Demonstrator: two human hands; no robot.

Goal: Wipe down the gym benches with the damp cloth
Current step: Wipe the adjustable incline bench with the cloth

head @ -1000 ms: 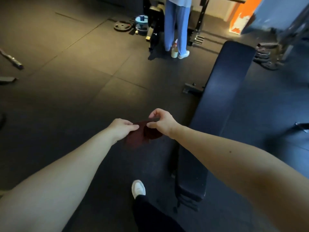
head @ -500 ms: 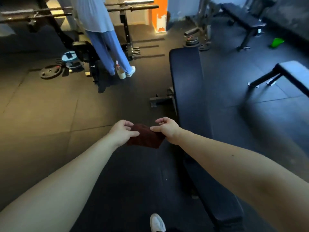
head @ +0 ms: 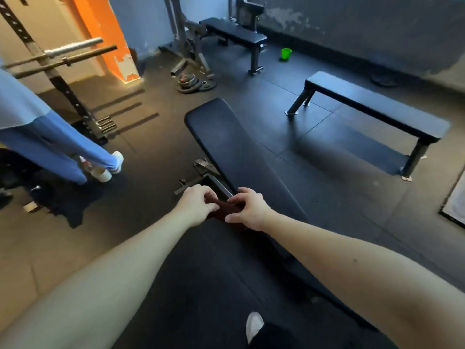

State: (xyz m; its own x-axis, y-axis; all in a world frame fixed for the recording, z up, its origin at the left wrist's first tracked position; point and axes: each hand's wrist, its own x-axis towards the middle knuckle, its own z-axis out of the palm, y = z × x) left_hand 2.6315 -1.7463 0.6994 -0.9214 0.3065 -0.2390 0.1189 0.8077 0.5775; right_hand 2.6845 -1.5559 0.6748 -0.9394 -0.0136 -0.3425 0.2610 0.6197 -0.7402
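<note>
Currently the small dark red cloth [head: 225, 209] is bunched between both hands, over the left edge of the long black padded gym bench [head: 234, 147], roughly midway along it; whether it touches the pad cannot be told. The left hand [head: 195, 206] pinches the cloth's left end with curled fingers, and the right hand [head: 247, 210] grips its right end, fingers curled over the top. The two hands sit close together, with only a narrow strip of cloth showing between them. A grey metal bench frame [head: 201, 172] shows under the pad's left edge, just beyond the left hand. The bench's rounded far end points toward a stack of dark iron weight plates [head: 195, 83] on the dark rubber floor [head: 339, 197]. Well apart to the right stands a flat black bench on grey legs [head: 372, 107]. Another black bench [head: 234, 31] stands near the back wall, with a bright green plastic cup [head: 286, 53] on the floor beside it. At the left edge, a person in blue trousers [head: 50, 142] stands by a black rack with steel barbells [head: 75, 46].
</note>
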